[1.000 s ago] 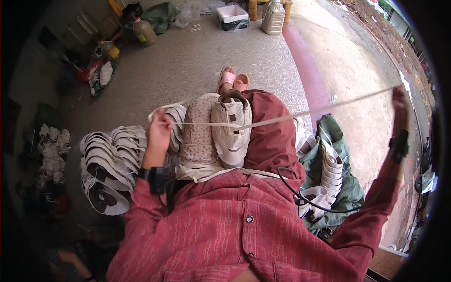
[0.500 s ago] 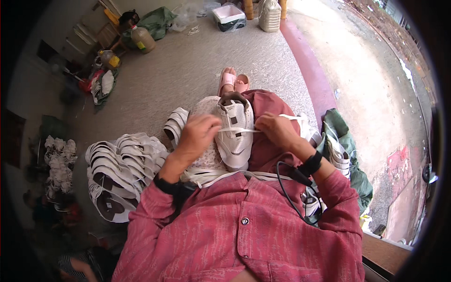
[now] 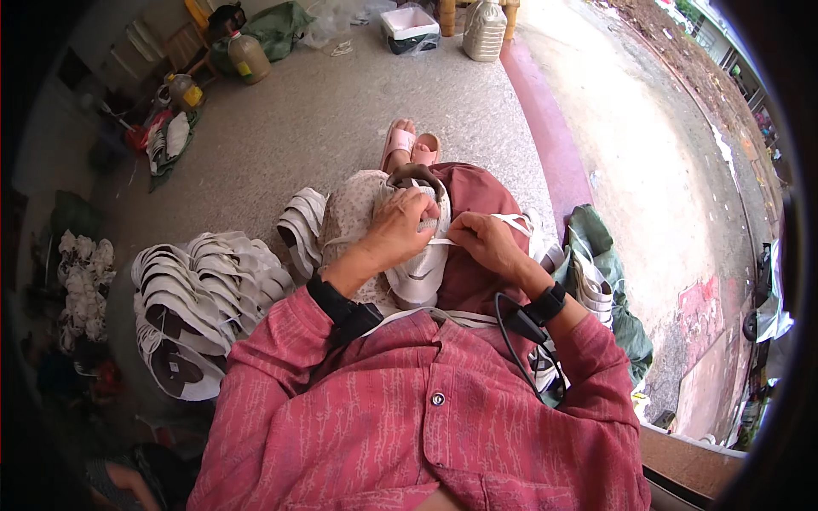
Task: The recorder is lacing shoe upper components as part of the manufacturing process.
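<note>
A white shoe upper [image 3: 418,281] with a brown collar lies on my lap, its toe pointing at me. Over its lacing area my left hand [image 3: 400,223] is closed, fingers curled on the upper and hiding most of the eyelets. To its right my right hand [image 3: 489,243] pinches a white shoelace [image 3: 440,242]. A short stretch of the lace runs from those fingertips across the shoe to beside my left hand. Behind the right hand a loop of white lace [image 3: 515,222] shows. More white laces [image 3: 464,318] lie across my lap.
Stacked white shoe uppers [image 3: 204,289] stand at my left, with a smaller stack [image 3: 302,223] nearer my leg. At my right a green sack [image 3: 626,319] holds more shoe parts. Farther off are a white-lined box [image 3: 411,30] and a plastic jug [image 3: 485,31].
My left hand has moved right and onto the shoe, covering its upper part. The lace span between the hands has shortened. The whole view has shifted slightly.
</note>
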Available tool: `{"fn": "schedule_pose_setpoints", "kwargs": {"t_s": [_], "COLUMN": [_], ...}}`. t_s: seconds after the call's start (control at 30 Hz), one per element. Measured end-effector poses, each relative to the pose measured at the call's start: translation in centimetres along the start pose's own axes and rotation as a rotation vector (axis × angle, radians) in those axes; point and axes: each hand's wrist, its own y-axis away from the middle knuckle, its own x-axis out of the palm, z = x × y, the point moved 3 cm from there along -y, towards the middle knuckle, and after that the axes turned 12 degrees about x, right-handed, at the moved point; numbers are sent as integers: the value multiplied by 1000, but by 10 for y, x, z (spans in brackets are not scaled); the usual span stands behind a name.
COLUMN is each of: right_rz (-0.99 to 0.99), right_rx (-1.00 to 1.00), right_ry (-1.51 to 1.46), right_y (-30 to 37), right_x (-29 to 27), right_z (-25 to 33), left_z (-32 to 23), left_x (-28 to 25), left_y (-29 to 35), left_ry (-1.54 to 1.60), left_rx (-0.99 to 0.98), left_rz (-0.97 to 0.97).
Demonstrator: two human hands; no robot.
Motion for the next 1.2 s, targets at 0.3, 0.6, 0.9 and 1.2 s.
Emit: {"fn": "schedule_pose_setpoints", "kwargs": {"t_s": [0.3,0.6,0.9,1.2], "right_rz": [126,119,214,63], "right_rx": [158,206,-319,-384], "right_ry": [-201,-155,308,267], "right_y": [-7,3,-29,-26], "right_x": [5,5,-16,-15], "right_z": [-13,1,27,8], "left_z": [-2,-3,-2,2], "left_x": [4,5,13,4], "left_y": [-2,6,12,-12], "left_ry": [-54,-41,-18,44], "left_rx": [116,135,207,35], "left_rz": [49,50,-8,145]}}
